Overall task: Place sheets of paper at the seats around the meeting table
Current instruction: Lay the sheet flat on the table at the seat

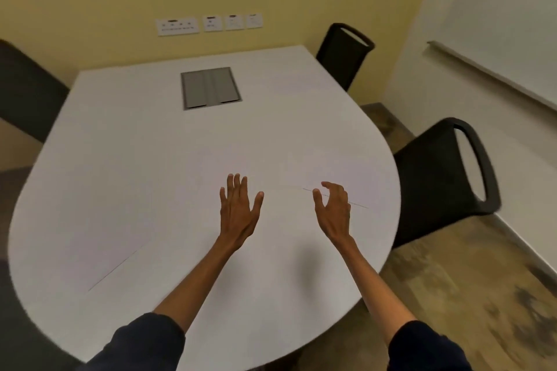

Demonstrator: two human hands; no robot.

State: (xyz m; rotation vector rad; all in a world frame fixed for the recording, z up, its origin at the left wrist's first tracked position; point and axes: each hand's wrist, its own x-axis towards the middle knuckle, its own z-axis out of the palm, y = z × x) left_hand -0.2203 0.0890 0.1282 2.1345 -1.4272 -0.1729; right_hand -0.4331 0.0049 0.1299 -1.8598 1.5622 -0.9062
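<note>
The white meeting table [144, 135] fills the view. White sheets of paper lie on it and barely stand out. One sheet [328, 164] lies at the right side, by the near black chair [434, 178]; its near edge shows as a thin dark line. My right hand [333, 211] hovers at that edge, fingers curled and apart, holding nothing. A second sheet [102, 232] lies at the front left. My left hand [238, 208] is flat above the table's middle with fingers spread. A faint third sheet [291, 86] seems to lie by the far chair [340, 54].
A grey cable hatch [211, 87] is set into the table's far middle. A dark chair [24, 90] stands at the left. Wall sockets [208, 24] sit on the yellow wall behind. A whiteboard [506, 24] hangs at the right above wood-look floor [452, 286].
</note>
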